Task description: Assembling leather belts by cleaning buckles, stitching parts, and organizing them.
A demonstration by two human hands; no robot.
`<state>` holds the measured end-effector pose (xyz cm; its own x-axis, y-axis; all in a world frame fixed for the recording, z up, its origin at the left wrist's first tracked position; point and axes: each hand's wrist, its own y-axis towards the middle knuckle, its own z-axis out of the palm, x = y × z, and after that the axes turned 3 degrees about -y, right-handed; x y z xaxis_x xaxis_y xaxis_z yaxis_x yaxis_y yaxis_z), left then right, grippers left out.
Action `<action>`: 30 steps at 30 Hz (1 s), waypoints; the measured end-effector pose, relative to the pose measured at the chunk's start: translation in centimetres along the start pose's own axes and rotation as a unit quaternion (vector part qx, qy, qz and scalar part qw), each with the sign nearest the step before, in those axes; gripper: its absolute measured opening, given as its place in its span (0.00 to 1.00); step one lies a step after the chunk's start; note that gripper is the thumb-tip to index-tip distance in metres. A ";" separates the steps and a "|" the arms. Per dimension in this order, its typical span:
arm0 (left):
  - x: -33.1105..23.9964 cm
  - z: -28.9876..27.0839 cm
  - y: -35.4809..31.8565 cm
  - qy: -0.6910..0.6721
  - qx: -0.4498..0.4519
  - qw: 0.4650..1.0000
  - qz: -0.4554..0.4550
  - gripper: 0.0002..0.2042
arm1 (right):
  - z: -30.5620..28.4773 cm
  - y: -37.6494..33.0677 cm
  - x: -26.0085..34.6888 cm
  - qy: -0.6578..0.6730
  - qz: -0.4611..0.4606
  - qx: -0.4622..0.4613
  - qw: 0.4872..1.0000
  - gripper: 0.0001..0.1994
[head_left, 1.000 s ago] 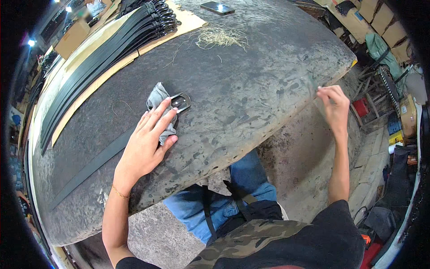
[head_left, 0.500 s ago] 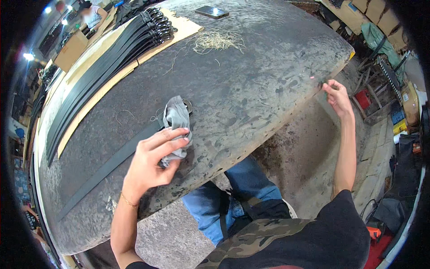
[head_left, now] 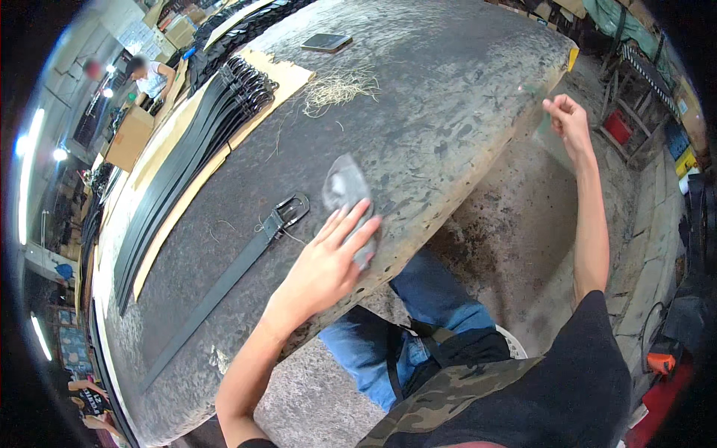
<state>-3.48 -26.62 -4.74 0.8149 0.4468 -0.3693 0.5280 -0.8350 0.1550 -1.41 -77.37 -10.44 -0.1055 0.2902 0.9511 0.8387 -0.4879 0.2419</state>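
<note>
My left hand presses a crumpled grey cloth to the dark tabletop, its fingers stretched over the lower part. Left of the cloth lies a black belt with its metal buckle pointing away from me; light threads trail by the buckle. Past the table's right edge, my right hand is raised with fingertips pinched together. Whatever is between those fingertips is too small or faint to name.
Several black belts with buckles lie stacked on yellowish board at the left. A heap of pale threads and a phone rest farther back. Beyond the far left side, a person sits by a cardboard box. A worn wooden stool-like frame stands at right.
My left hand has moved the cloth right, off the buckle, which now shows fully. My right hand stays pinched, slightly farther right and up in view. The whole view has shifted.
</note>
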 end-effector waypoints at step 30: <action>9.0 -13.9 -4.8 0.212 0.075 0.925 -0.307 0.20 | 4.4 3.1 6.1 0.084 -0.088 -0.019 0.992 0.19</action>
<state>4.61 -14.09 3.92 0.4092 0.9109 0.0528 0.9093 -0.4024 -0.1062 2.89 -73.42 -4.73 -0.3382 0.2332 0.9117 0.7793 -0.4738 0.4102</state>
